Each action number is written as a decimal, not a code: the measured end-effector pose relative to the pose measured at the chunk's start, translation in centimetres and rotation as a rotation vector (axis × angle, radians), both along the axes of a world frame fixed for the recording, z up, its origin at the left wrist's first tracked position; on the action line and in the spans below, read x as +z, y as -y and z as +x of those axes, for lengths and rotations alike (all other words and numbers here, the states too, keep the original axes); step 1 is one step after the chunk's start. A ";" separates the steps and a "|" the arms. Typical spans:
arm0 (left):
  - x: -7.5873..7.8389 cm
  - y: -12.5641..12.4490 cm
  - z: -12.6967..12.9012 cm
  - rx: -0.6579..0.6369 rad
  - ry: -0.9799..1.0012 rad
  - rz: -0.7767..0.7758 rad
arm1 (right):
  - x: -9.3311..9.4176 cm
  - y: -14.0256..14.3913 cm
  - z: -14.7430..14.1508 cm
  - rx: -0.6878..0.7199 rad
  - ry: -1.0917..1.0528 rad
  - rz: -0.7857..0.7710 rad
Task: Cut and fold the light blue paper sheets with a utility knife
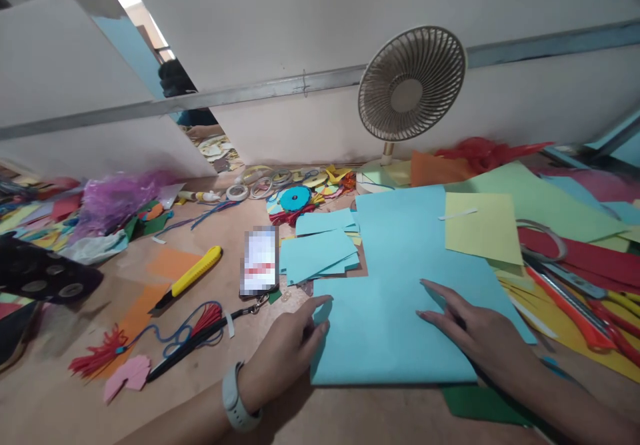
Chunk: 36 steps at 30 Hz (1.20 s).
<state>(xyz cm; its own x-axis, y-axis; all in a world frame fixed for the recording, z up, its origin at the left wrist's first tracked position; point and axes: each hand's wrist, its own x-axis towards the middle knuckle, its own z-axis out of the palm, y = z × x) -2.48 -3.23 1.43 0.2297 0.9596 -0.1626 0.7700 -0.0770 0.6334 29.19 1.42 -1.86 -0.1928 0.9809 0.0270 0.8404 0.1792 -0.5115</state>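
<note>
A large folded sheet of light blue paper [395,338] lies in front of me, its fold towards me. My left hand [287,348] is at the paper's left edge, index finger and thumb stretched out and apart over it, the other fingers curled. On the right part of the sheet rests my right hand [467,328], fingers spread, holding nothing. Small cut blue pieces [320,252] are stacked just beyond the left side. A yellow paper square [485,228] with a white strip lies on the sheet's upper right.
Left of the paper are a phone [259,258], a yellow utility knife [193,275] and red tassels [103,352]. A ruler [565,298] and scissors [613,322] lie at right among coloured papers. Behind stands a fan [413,85]; tape rolls [237,192] lie farther left. Another person [197,115] shows through a gap.
</note>
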 end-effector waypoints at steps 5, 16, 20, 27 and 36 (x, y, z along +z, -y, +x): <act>0.0 0.1 0.0 -0.004 -0.021 -0.015 | 0.3 0.0 -0.2 -0.016 0.021 -0.033; 0.4 -0.1 0.2 -0.003 -0.045 -0.028 | 0.3 0.1 -0.3 0.003 -0.030 0.028; 0.4 -0.1 0.2 -0.001 -0.046 -0.024 | 0.1 0.1 -0.3 -0.007 -0.048 0.041; -0.2 0.0 0.0 0.000 -0.054 -0.004 | 0.3 0.2 -0.3 -0.020 -0.101 0.026; 0.0 -0.2 0.0 -0.010 -0.063 0.014 | 0.4 0.2 -0.4 -0.038 -0.114 0.020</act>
<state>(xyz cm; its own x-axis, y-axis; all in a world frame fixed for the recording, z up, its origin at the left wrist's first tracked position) -2.52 -3.07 1.44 0.2288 0.9596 -0.1638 0.8075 -0.0931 0.5825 28.78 1.23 -1.43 -0.1496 0.9865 0.0662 0.7833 0.1590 -0.6010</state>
